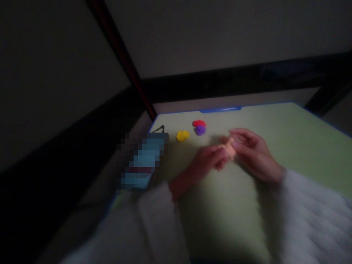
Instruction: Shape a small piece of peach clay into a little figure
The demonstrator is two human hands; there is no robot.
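Between my two hands is a lump of pale orange modelling clay [230,149], soft-looking and uneven in shape. My left hand [209,158] pinches its left side with thumb and fingers. From the right, my right hand [254,154] grips the same lump, thumb toward the middle. Motion blur hides the finer detail of the fingertips. Beyond my hands, on the pale green tabletop [275,128], lie a yellow clay lump [183,135], a purple clay lump [200,130] and a red clay lump [199,123]. The purple one touches or overlaps the red one.
A light blue object [148,157], blurred out by pixels, lies along the table's left edge. Behind it a thin dark loop [159,128] sticks out. The table has a blue rim with a raised blue strip [221,109] at the far edge, near a wall.
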